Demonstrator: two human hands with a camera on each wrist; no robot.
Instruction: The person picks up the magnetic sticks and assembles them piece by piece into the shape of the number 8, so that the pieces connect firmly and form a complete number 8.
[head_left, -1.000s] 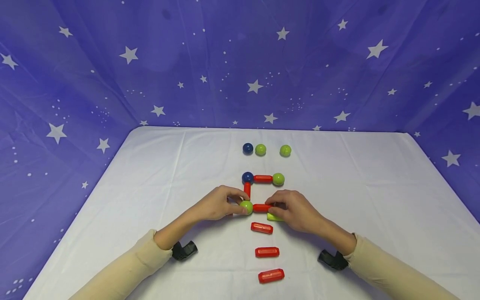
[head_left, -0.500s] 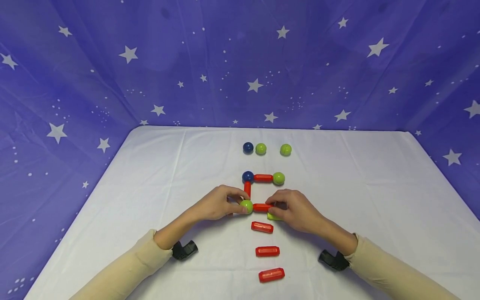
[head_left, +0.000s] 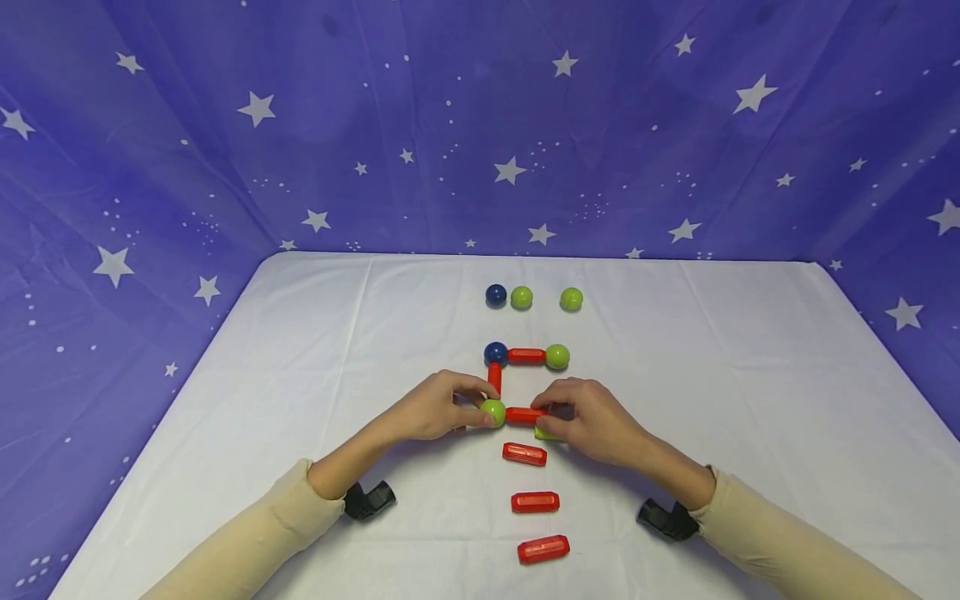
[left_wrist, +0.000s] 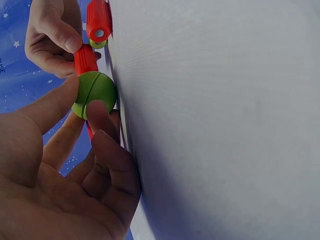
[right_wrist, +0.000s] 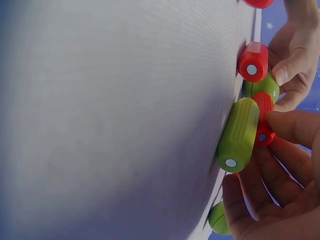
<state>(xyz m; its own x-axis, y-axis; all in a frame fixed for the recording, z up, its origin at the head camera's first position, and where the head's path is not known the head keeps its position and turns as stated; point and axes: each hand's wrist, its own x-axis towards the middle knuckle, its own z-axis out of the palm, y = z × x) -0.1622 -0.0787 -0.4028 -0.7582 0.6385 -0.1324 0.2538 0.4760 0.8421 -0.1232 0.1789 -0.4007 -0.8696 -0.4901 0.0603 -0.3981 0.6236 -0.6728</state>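
Observation:
My left hand (head_left: pixel 431 408) pinches a green ball (head_left: pixel 492 413) between thumb and fingers. A red magnetic rod (head_left: pixel 522 415) meets the ball's right side, and my right hand (head_left: pixel 592 421) pinches that rod near its free end. Another red rod (head_left: pixel 495 377) runs from the held ball to a blue ball (head_left: pixel 496 354) farther back. From the blue ball, one more red rod (head_left: pixel 527 356) leads right to a second green ball (head_left: pixel 557 357). Partly hidden beneath my right hand in the head view, a green rod (right_wrist: pixel 239 135) lies on the cloth beside the pinched rod.
Three loose red rods lie on the near side: a slanted one (head_left: pixel 524 454), a middle one (head_left: pixel 535 502) and a nearest one (head_left: pixel 543 550). At the back are a loose blue ball (head_left: pixel 496 296) and two green balls, one beside it (head_left: pixel 522 297), another farther right (head_left: pixel 572 299).

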